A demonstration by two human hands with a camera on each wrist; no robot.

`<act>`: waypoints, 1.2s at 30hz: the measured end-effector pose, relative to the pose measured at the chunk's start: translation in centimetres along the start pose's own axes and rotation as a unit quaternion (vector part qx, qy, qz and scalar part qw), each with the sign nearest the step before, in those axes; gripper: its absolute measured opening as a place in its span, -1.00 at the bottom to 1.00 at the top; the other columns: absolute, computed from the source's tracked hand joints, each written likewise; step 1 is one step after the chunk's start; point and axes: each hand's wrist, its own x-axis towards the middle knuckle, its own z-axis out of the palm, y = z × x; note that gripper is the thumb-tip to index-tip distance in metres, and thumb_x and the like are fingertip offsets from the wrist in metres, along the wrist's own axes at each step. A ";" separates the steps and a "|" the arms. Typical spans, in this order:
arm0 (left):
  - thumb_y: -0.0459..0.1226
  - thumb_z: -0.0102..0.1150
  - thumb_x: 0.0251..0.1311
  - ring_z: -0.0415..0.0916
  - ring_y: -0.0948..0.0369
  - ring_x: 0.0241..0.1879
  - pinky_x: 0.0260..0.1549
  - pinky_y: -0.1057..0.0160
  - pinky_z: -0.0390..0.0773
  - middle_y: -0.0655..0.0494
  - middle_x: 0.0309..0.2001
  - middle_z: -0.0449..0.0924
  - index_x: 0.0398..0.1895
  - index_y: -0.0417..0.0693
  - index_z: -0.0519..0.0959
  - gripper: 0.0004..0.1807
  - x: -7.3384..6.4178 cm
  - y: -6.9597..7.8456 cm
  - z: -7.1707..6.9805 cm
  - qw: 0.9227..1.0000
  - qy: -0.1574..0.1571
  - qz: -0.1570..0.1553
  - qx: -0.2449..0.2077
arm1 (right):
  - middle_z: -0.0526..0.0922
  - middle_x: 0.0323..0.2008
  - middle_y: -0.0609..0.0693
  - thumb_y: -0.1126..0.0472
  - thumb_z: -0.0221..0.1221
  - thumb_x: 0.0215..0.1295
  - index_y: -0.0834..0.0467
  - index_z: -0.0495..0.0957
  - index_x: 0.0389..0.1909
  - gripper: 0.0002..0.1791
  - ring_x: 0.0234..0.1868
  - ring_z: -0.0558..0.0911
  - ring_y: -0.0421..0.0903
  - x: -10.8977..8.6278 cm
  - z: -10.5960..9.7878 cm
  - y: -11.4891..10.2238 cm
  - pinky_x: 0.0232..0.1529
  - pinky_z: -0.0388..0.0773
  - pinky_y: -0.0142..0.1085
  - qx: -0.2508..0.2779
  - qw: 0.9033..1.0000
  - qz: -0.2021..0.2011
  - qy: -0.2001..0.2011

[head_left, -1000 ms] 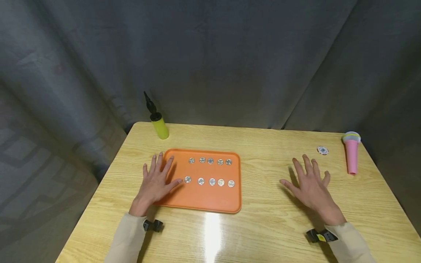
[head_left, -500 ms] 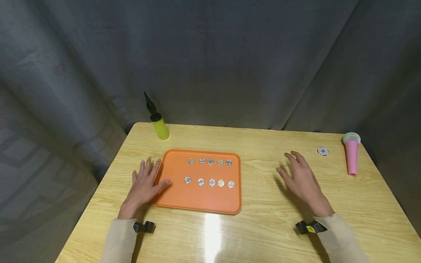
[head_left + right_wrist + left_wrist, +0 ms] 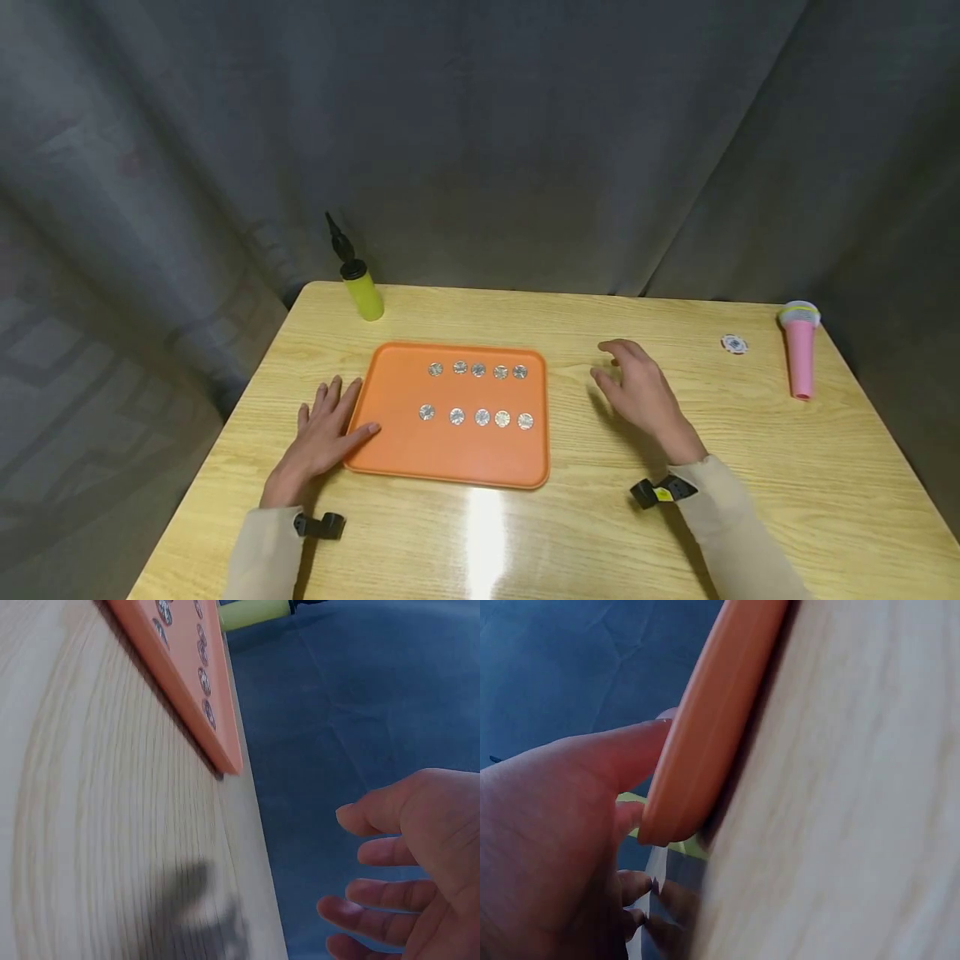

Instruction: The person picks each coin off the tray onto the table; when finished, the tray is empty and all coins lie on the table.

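Note:
My left hand point(image 3: 318, 442) is at the left edge of an orange tray point(image 3: 450, 457), fingers spread. Its thumb lies over the tray's rim while the other fingers reach along the outside, as the left wrist view also shows. On the tray sit small round silvery discs point(image 3: 482, 417) in two rows, several in each. To the right of the tray, my right hand point(image 3: 645, 400) hovers above the table with loosely bent fingers. In the right wrist view nothing is between its thumb and fingers point(image 3: 382, 892).
A yellow-green hand pump point(image 3: 363, 293) with a black top stands at the back left of the wooden table point(image 3: 600, 533). Toward the right lie a poker chip point(image 3: 734, 344) and a pink toy microphone point(image 3: 801, 354). Dark curtains point(image 3: 480, 150) hang behind.
My left hand has moved left and toward me, from over the tray to its left edge. My right hand has travelled left toward the tray, its spread fingers now bent. The discs have stayed put.

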 end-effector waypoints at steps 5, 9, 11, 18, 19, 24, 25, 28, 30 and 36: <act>0.18 0.10 0.33 -0.44 -0.36 0.58 0.35 -0.54 -0.43 -0.33 0.62 -0.31 0.63 0.02 -0.03 -0.05 0.0 -0.4 0.2 1.000 0.002 0.009 0.002 | 0.54 0.22 0.34 0.19 0.22 0.38 0.34 0.52 0.19 -0.56 0.01 0.67 0.24 1.1 1.4 -0.9 -0.09 0.66 0.08 0.016 1.000 -0.006 -0.016; 0.14 0.11 0.34 -0.42 -0.37 0.58 0.35 -0.55 -0.41 -0.33 0.62 -0.30 0.63 0.01 -0.02 -0.07 0.0 -0.7 0.6 1.000 0.011 0.019 0.010 | 0.57 0.19 0.32 0.21 0.22 0.37 0.32 0.54 0.17 -0.58 0.01 0.69 0.20 1.8 2.6 -1.8 -0.07 0.67 0.05 0.031 0.999 -0.002 -0.032; 0.13 0.11 0.34 -0.40 -0.37 0.58 0.35 -0.55 -0.40 -0.33 0.62 -0.29 0.63 0.03 -0.02 -0.07 0.0 -0.9 0.8 1.000 0.017 0.023 0.011 | 0.59 0.18 0.31 0.22 0.22 0.36 0.31 0.55 0.17 -0.59 0.01 0.70 0.19 2.1 3.2 -2.2 -0.07 0.68 0.04 0.039 0.998 -0.001 -0.040; 0.10 0.14 0.33 -0.35 -0.37 0.58 0.35 -0.54 -0.36 -0.34 0.61 -0.24 0.62 0.11 0.03 -0.12 -0.1 -1.2 1.3 0.999 0.037 0.035 0.016 | 0.63 0.12 0.27 0.23 0.22 0.35 0.29 0.58 0.14 -0.62 -0.02 0.70 0.13 3.1 5.0 -3.4 -0.08 0.69 -0.03 0.056 0.997 -0.006 -0.058; 0.11 0.14 0.33 -0.34 -0.37 0.58 0.35 -0.54 -0.35 -0.34 0.61 -0.23 0.62 0.12 0.05 -0.13 -0.1 -1.2 1.4 0.998 0.040 0.035 0.019 | 0.64 0.10 0.26 0.23 0.22 0.35 0.29 0.58 0.14 -0.62 -0.03 0.70 0.11 3.2 5.2 -3.6 -0.08 0.69 -0.04 0.057 0.997 -0.007 -0.060; 0.11 0.15 0.32 -0.33 -0.37 0.58 0.36 -0.52 -0.34 -0.34 0.61 -0.20 0.59 0.14 0.13 -0.17 -0.2 -1.3 1.7 0.998 0.052 0.039 0.026 | 0.68 -0.02 0.24 0.24 0.25 0.33 0.31 0.61 0.10 -0.64 -0.12 0.66 0.06 3.8 6.3 -4.1 -0.10 0.65 -0.07 0.054 0.996 -0.021 -0.063; 0.11 0.15 0.32 -0.33 -0.37 0.58 0.36 -0.52 -0.34 -0.34 0.61 -0.20 0.59 0.14 0.14 -0.18 -0.1 -1.3 1.7 0.997 0.053 0.039 0.027 | 0.69 -0.04 0.24 0.25 0.26 0.32 0.31 0.61 0.09 -0.64 -0.13 0.65 0.05 3.9 6.6 -4.1 -0.11 0.64 -0.07 0.053 0.996 -0.024 -0.062; 0.11 0.14 0.32 -0.33 -0.36 0.58 0.37 -0.51 -0.34 -0.33 0.61 -0.19 0.59 0.14 0.14 -0.18 -0.1 -1.2 1.8 0.997 0.055 0.038 0.031 | 0.70 -0.04 0.24 0.27 0.28 0.30 0.32 0.63 0.06 -0.66 -0.11 0.67 0.05 4.2 7.2 -4.1 -0.08 0.65 -0.06 0.052 0.996 -0.026 -0.062; 0.12 0.13 0.33 -0.32 -0.36 0.58 0.37 -0.51 -0.34 -0.33 0.61 -0.18 0.59 0.14 0.13 -0.18 -0.1 -1.3 1.8 0.997 0.056 0.037 0.034 | 0.71 -0.04 0.23 0.28 0.30 0.29 0.31 0.64 0.04 -0.67 -0.08 0.68 0.06 4.4 7.6 -4.0 -0.05 0.65 -0.07 0.050 0.996 -0.021 -0.067; 0.11 0.13 0.33 -0.30 -0.36 0.58 0.37 -0.51 -0.32 -0.33 0.61 -0.17 0.59 0.13 0.13 -0.18 -0.2 -1.2 1.9 0.997 0.061 0.037 0.036 | 0.72 -0.07 0.20 0.25 0.34 0.26 0.26 0.68 0.01 -0.68 -0.09 0.67 0.05 4.9 8.7 -4.3 -0.03 0.63 -0.06 0.041 0.996 0.001 -0.082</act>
